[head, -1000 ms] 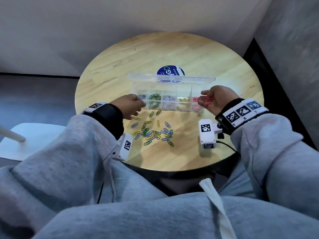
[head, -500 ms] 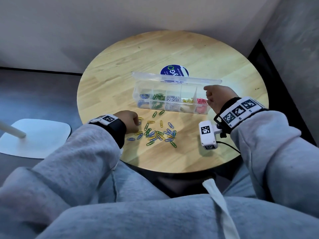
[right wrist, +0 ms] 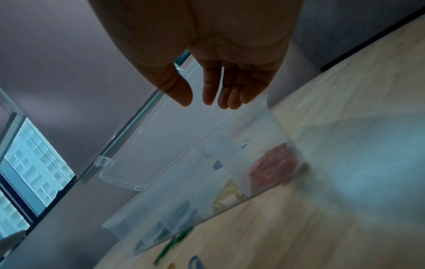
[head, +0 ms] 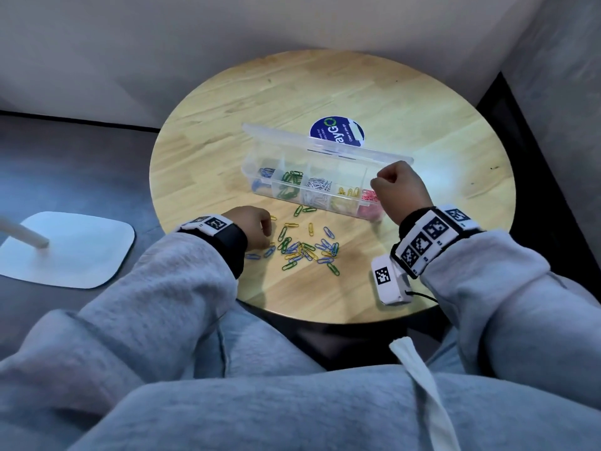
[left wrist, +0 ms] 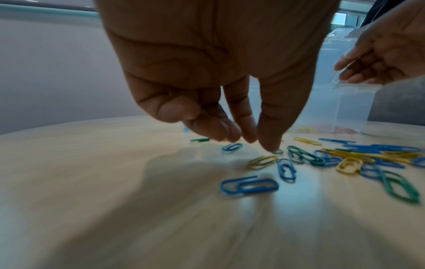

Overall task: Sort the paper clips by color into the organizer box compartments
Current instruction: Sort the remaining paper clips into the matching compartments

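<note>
Hands [head: 253, 227] [head: 398, 188] both loose and empty: left over scattered paper clips [head: 305, 247], right above organizer box [head: 257, 167].

Loose blue, green and yellow paper clips [head: 305, 247] are lying scattered just before the clear, open-lidded organizer box [head: 279, 198], which is holding sorted clips.

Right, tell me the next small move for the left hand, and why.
Probably close the fingertips of the left hand on the clip right beneath them and lift it. They reach down onto the left edge of the loose pile, where blue, green and yellow clips remain unsorted, and nothing seems pinched yet. The right hand hangs open at the red end of the organizer box.
</note>
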Available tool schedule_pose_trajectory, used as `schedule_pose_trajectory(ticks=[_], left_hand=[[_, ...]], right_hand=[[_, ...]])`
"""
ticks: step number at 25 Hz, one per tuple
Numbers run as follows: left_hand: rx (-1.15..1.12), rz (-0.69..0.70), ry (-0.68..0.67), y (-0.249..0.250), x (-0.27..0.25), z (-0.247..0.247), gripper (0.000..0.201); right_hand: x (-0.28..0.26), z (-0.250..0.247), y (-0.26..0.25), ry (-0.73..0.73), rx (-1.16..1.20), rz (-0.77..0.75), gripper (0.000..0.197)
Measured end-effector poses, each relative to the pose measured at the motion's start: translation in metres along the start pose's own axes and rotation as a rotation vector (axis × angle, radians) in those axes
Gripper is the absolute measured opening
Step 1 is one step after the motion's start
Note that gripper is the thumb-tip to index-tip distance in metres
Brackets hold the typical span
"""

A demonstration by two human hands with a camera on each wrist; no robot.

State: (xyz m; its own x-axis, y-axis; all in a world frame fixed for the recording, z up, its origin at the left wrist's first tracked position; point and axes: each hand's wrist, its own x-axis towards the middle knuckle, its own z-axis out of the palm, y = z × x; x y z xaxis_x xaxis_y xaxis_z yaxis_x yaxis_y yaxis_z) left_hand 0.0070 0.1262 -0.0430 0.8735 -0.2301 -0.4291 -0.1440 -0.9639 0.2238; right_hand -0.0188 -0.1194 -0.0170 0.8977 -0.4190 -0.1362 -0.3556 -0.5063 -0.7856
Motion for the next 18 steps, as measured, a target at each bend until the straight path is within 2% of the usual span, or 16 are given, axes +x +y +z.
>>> schedule_pose_trajectory(ticks=[3,7,9,15,18], left_hand=[[0.006,-0.03,-0.018,-0.003,0.001,0.0,0.009],[0.014,-0.031,-0.078,-0.003,0.0,-0.001,0.011],[0.026,-0.032,-0.094,-0.001,0.001,0.0,0.011],[0.086,-0.029,-0.112,0.003,-0.001,0.001,0.006],[0.101,-0.009,-0.122,0.006,-0.003,-0.002,0.008]], right_hand=[[0.002,-0.006,0.007,-0.028,-0.11,-0.044,0.014],[0.005,-0.01,0.016,-0.203,-0.538,-0.268,0.017],[0.009,-0.016,0.018,-0.228,-0.673,-0.331,0.016],[0.012,-0.043,0.022,-0.166,-0.708,-0.249,0.024],[-0.006,-0.034,0.005,-0.079,-0.582,-0.4,0.018]])
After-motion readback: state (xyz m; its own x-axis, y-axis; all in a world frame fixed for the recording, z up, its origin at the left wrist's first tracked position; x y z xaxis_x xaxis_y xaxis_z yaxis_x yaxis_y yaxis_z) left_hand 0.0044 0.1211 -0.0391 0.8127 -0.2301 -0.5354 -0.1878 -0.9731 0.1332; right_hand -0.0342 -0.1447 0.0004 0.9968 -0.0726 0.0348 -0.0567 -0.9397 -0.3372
